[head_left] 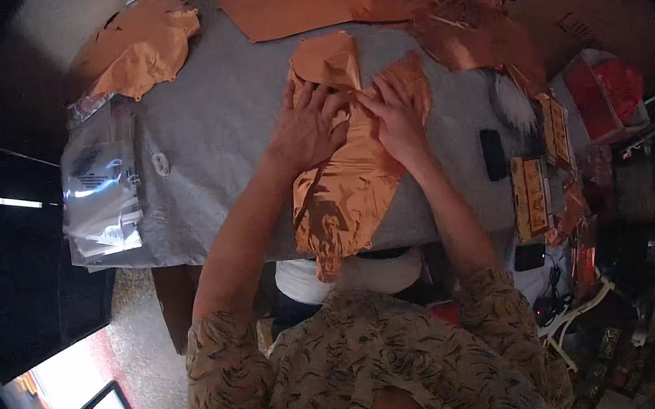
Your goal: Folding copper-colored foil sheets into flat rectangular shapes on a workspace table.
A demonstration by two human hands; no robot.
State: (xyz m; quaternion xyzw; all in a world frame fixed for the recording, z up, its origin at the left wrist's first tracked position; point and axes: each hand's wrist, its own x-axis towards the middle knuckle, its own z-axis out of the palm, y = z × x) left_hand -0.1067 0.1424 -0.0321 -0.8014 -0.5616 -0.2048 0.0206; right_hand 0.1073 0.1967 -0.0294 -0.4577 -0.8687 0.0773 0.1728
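A flat, deflated copper-coloured foil balloon point(354, 185) lies before me on the grey cloth, partly folded over itself. Its narrow tail point(328, 269) hangs over the near edge. My left hand point(307, 130) rests on the foil's left side, palm down with fingers spread. Opposite it, my right hand point(397, 120) lies on the right part, fingers stretched out and the thumb toward the fold in the middle. The two hands are close together but apart. Above them shows a rounded folded-over end of the foil.
More flat copper foil balloons point(297, 6) lie along the far edge, one far left point(136, 52). Clear plastic bags point(104, 189) and a small white coil point(160, 163) are at left. At right are a black object point(492, 155), gold-coloured packets point(530, 197) and a phone-like device point(529, 257).
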